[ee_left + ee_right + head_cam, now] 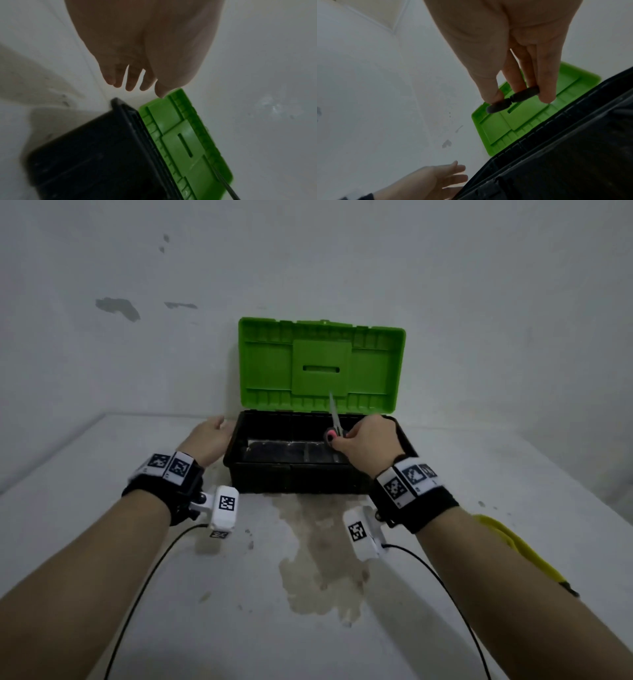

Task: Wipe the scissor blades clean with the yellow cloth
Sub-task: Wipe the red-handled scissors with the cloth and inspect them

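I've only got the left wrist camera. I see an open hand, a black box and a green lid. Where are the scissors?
Observer: The right hand holds the scissors over the open box, blades pointing up in front of the lid.
Operator: How's the grip?
Observer: In the right wrist view, thumb and fingers pinch the dark handles.
Operator: And the cloth?
Observer: The cloth lies on the table right of the right forearm, with no hand on it.
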Demonstrator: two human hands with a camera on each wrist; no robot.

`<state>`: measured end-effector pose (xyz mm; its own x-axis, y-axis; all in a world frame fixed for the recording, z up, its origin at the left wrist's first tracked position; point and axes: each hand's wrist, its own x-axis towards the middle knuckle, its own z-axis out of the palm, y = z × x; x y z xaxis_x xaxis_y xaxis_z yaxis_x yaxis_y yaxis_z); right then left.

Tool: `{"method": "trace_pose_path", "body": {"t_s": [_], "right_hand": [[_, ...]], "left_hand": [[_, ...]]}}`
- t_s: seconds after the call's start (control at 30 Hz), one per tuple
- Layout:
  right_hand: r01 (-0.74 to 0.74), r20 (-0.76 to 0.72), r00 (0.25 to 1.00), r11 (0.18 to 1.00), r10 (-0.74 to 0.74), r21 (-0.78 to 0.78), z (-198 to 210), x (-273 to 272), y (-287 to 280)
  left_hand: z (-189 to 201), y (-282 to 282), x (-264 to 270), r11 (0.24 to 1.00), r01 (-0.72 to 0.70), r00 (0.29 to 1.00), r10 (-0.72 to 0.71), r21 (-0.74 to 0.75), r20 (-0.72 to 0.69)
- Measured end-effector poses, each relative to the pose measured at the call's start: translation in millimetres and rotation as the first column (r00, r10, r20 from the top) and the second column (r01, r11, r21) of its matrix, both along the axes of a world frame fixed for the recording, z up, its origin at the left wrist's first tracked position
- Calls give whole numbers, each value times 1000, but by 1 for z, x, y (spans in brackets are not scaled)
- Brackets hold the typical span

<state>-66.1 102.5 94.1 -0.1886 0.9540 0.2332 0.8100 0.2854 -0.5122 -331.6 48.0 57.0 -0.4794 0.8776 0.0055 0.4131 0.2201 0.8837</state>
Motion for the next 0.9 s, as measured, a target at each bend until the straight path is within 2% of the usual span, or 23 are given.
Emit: {"method": "trace_pose_path", "body": {"t_s": [0.07,0.13,0.3,0.43,0.67,0.8,0.9], "right_hand": [[-20,44,999,997,24,-77,-3,-30,10],[-42,103,993,988,58,-150,-8,-59,17],[-81,218,966,962,140,-260,-13,-108,22],[-123,338,917,955,213,-269,-16,-131,24],[-169,277,927,940,254,-297,-30,-154,30],[-262,365,857,917,365,-301,-42,-156,32],[-292,214,895,876,392,-384,-47,-159,37]], "left_hand": [[-15,1,-5,999,39,984,-34,-23,172],[-27,3,-5,999,49,938,-50,13,343],[-40,3,-7,993,29,852,-84,114,517],[-44,4,-10,988,39,817,-119,152,564],[-50,8,-17,985,62,812,-143,160,566],[-51,9,-18,984,69,806,-152,164,572],[-51,11,-20,985,74,802,-153,157,578]]}}
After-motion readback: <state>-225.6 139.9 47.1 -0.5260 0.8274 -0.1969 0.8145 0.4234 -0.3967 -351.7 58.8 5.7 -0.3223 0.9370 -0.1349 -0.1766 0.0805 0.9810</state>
